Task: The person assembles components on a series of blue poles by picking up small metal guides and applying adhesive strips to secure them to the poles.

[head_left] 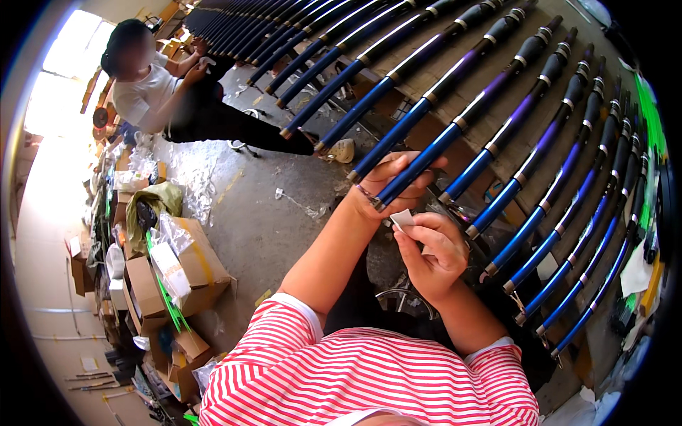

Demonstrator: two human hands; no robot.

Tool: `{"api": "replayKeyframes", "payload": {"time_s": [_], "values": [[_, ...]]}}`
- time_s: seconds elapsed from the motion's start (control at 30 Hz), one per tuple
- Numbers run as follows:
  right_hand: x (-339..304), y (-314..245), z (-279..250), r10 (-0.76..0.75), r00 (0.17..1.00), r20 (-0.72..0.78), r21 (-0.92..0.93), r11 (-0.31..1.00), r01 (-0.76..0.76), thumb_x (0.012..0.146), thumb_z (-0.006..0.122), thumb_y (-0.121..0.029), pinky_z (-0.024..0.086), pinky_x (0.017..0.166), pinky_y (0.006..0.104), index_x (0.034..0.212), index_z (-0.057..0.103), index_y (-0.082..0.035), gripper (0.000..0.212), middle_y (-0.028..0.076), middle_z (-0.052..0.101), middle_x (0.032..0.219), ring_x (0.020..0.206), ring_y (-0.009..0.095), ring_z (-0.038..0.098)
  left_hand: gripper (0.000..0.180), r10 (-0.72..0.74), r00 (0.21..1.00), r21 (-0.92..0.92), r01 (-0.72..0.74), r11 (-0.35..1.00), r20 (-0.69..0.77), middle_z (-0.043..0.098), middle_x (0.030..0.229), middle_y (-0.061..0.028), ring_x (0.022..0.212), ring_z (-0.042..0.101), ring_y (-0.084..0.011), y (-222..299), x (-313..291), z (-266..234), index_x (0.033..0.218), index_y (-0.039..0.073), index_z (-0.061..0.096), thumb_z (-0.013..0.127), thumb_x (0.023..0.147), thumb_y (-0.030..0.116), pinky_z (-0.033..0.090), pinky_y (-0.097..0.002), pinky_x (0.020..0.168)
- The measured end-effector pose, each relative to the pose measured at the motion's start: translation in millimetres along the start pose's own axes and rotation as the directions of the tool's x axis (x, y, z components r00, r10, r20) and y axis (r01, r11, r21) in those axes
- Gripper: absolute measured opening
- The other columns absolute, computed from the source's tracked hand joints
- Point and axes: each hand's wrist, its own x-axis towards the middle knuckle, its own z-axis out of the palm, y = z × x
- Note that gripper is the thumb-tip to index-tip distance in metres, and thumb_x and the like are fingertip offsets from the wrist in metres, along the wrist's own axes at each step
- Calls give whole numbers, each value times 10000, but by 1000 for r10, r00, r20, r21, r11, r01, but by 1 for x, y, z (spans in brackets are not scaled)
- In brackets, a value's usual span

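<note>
A long row of blue and black fishing rods slants across the upper right, blue ends toward me. My left hand is under the blue end of one fishing rod, its fingers curled around it; the rod covers part of the palm. Just to the right and nearer to me, my right hand pinches a small white folded piece, paper or cloth, between thumb and fingers. That piece is close to the rod's end, with a small gap between them.
On the left stand opened cardboard boxes with plastic wrapping and green strips. Another person in a white top works farther along the row at the upper left. Plastic scraps litter the grey floor. Bright green strands hang at the far right.
</note>
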Motion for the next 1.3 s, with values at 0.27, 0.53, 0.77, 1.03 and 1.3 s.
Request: {"api": "replayKeyframes", "payload": {"time_s": [0.27, 0.53, 0.77, 1.03, 1.3], "values": [[-1, 4, -1, 46, 998, -31, 72, 996, -44, 709, 705, 54, 496, 617, 272, 865, 610, -2, 191, 120, 615, 854, 736, 202, 621, 590, 78, 995, 67, -74, 995, -61, 567, 785, -123, 560, 513, -97, -5, -2, 5, 1232, -163, 391, 610, 809, 185, 411, -182, 452], [3, 4, 0, 51, 998, 23, 93, 994, -53, 709, 697, 43, 482, 650, 281, 821, 589, -7, 164, 127, 624, 834, 748, 224, 622, 589, 75, 997, 83, -72, 994, -32, 540, 765, -115, 543, 493, -90, -5, -4, 4, 1261, -158, 360, 581, 829, 176, 433, -192, 466], [4, 7, 3, 39, 999, 34, 137, 990, -44, 723, 679, 56, 494, 681, 294, 820, 587, 4, 144, 147, 628, 851, 785, 239, 632, 596, 74, 996, 108, -68, 992, -52, 542, 786, -125, 585, 524, -102, -4, -5, 8, 1261, -153, 361, 593, 821, 173, 457, -188, 487], [4, 7, 0, 48, 997, 61, 154, 987, -56, 735, 681, 36, 489, 680, 289, 839, 612, 11, 127, 131, 632, 894, 795, 233, 615, 611, 95, 987, 230, -63, 971, -129, 526, 729, -95, 588, 532, -107, -3, -6, 9, 1240, -133, 404, 640, 788, 204, 456, -184, 497], [4, 6, -2, 64, 995, 80, 181, 980, -77, 733, 682, 38, 485, 698, 287, 835, 612, 15, 125, 135, 633, 901, 804, 228, 616, 655, 93, 985, 410, -24, 912, -148, 449, 641, -42, 515, 422, -76, 1, -6, 10, 1211, -115, 444, 692, 749, 278, 327, -174, 424]]}}
